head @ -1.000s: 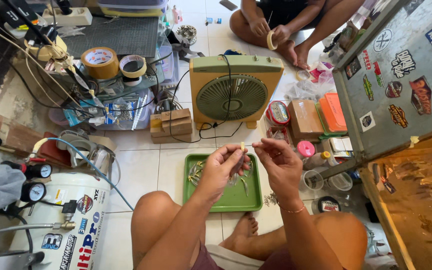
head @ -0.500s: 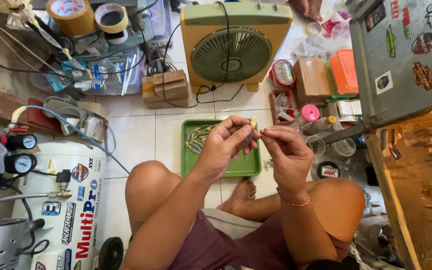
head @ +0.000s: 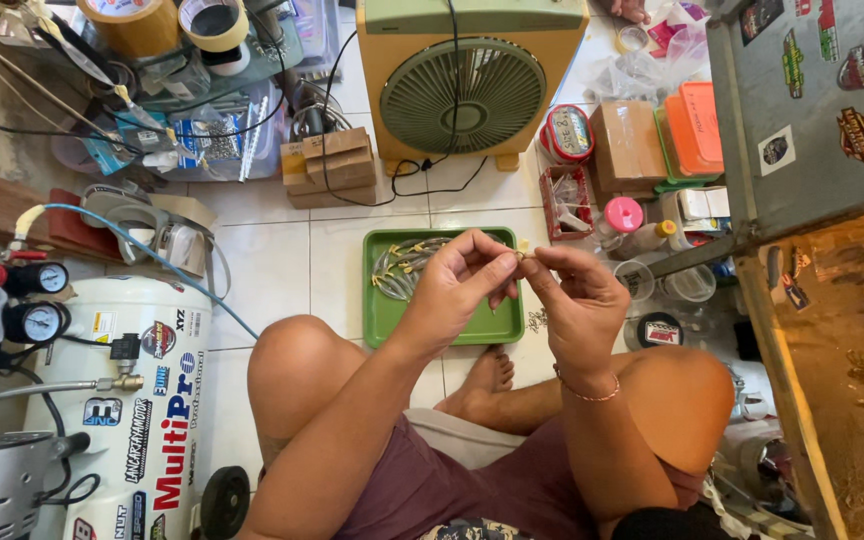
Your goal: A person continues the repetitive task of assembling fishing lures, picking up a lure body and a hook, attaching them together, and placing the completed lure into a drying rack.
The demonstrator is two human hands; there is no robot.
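Both hands are being kept close together above the green tray (head: 497, 325): a small yellowish piece (head: 519, 256) is being pinched between the left hand (head: 457, 285) and the right hand (head: 577, 300), fingers narrow. Thin pieces (head: 402, 270) are lying in the tray's far left part, near for reaching.

My hands: two, left hand (head: 457, 285) and right hand (head: 577, 300), fingertips meeting above the tray.
Green tray (head: 382, 320): one, on the floor tiles before me.
Small silvery pieces (head: 402, 268) in the tray: a heap, too tangled for me to count.
Box fan (head: 464, 85): one.
Tape rolls (head: 137, 22): two, side by side.
Pressure gauges (head: 40, 300): two, on my one white compressor tank (head: 137, 390).
Cardboard boxes (head: 327, 165): two small ones stacked, plus one by the fan (head: 627, 145).
Orange lidded box (head: 694, 128): one.
Pink-capped bottle (head: 620, 220): one.
Bracelet (head: 584, 392): one, on my right wrist.
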